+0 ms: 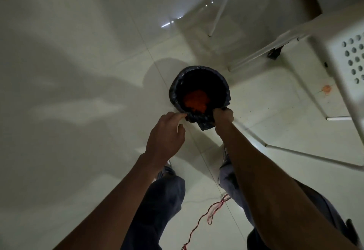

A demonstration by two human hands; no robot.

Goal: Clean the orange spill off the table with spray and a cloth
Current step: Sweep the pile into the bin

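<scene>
Glossy pale floor tiles point(78, 72) spread under me, with a white chair point(338, 57) of thin tubes and a perforated seat on my right. A round bin point(199, 88) wears a crinkled black plastic liner. My left hand point(165, 133) and right hand point(223, 115) both pinch its near rim. Inside lies a crumpled orange cloth point(196, 100). An orange splat point(327, 88) marks the tile beside the chair.

A lined bin point(199, 90) stands on the floor point(78, 72) left of the chair point(350, 60), with a crumpled wad point(196, 98) inside.
</scene>
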